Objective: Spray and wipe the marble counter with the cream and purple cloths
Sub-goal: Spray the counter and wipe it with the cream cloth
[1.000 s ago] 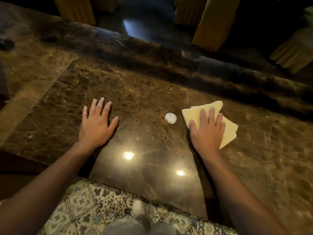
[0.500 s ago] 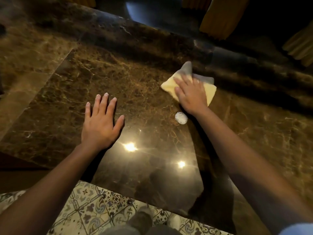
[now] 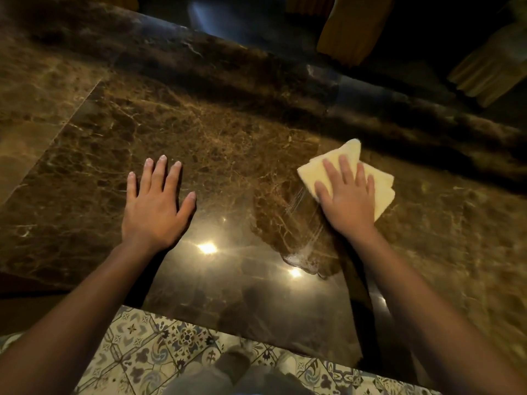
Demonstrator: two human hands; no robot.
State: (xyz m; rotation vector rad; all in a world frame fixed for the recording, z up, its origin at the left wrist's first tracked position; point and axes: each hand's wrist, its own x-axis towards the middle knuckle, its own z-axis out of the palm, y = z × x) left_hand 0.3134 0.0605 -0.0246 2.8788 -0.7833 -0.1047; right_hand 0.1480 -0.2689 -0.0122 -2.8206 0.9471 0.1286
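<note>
A person's right hand (image 3: pixel 346 201) presses flat on a folded cream cloth (image 3: pixel 350 173) atop a dark brown marble counter (image 3: pixel 214 132), seen from a head-worn camera looking down. The palm and spread fingers cover the cloth's near half, holding it down by pressure rather than a closed grip; the cloth's far corner and right edge stick out beyond the fingertips and the outer side of the hand. The cloth lies on the right part of the counter, just short of the raised darker band that runs across the far side.

The left hand (image 3: pixel 155 206) rests palm-down on bare marble, fingers spread wide and holding nothing. It is well apart from the cloth, to its left and at about the same depth on the counter.

Between the two hands, closer to the right one, a wet smear (image 3: pixel 302 238) streaks the stone from beside the right thumb down toward the near edge, ending in a small foamy patch. Two bright light reflections (image 3: pixel 207 248) glint on the polished surface between the forearms.

Below the counter's near edge, a patterned tile floor (image 3: pixel 137 352) shows, with the person's feet partly visible. Yellow pleated fabric (image 3: pixel 350 32) hangs in the dim space beyond the counter. The purple cloth is not visible from this angle.
</note>
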